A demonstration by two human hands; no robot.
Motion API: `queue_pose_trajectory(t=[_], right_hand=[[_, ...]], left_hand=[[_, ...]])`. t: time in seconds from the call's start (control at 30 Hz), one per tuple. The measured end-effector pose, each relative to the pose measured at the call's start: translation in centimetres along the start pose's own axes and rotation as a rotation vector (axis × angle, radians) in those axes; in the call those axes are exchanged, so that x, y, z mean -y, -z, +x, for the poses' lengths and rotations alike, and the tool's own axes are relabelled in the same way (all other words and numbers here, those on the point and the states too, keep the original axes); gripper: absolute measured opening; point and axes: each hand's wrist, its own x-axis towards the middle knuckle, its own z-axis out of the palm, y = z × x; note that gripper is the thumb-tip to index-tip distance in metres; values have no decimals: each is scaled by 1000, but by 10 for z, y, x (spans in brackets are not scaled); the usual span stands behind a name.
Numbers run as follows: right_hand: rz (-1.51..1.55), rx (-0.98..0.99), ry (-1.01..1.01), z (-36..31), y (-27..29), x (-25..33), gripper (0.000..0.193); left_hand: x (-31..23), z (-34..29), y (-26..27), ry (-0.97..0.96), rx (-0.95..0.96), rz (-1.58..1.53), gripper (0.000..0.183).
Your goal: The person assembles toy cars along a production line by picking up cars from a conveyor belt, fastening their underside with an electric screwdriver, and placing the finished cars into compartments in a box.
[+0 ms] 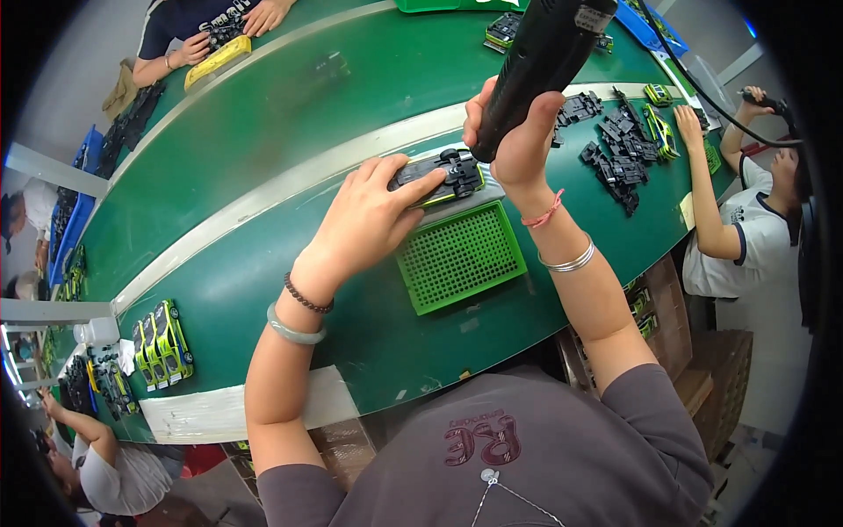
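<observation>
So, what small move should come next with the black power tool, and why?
Probably lower the black power tool straight down. The right hand holds it upright over the toy car, which the left hand pins upside down by the green tray.

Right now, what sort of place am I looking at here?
Most likely a toy-car assembly line in a factory. A long green conveyor belt runs past several seated workers; black chassis parts and finished green cars lie along it. The left hand steadies an upturned toy car while the right hand holds a power screwdriver.

Curved green conveyor table (pixel 263 140), pale centre strip (pixel 290 180), blue bins (pixel 75 220), brown floor.
</observation>
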Motion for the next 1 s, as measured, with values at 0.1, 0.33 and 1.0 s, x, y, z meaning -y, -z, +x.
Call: queue_pose_trajectory(t=[0.1,0.33,1.0], right_hand=[[8,24,-5,-1,1,0,77],[-1,30,4,0,0,0,76],[137,81,-213,-73,-63,9,97]], left_hand=[[0,0,0,-9,7,-2,47],[1,-2,-1,-17,-12,3,47],[45,-23,20,117,71,-173,54]])
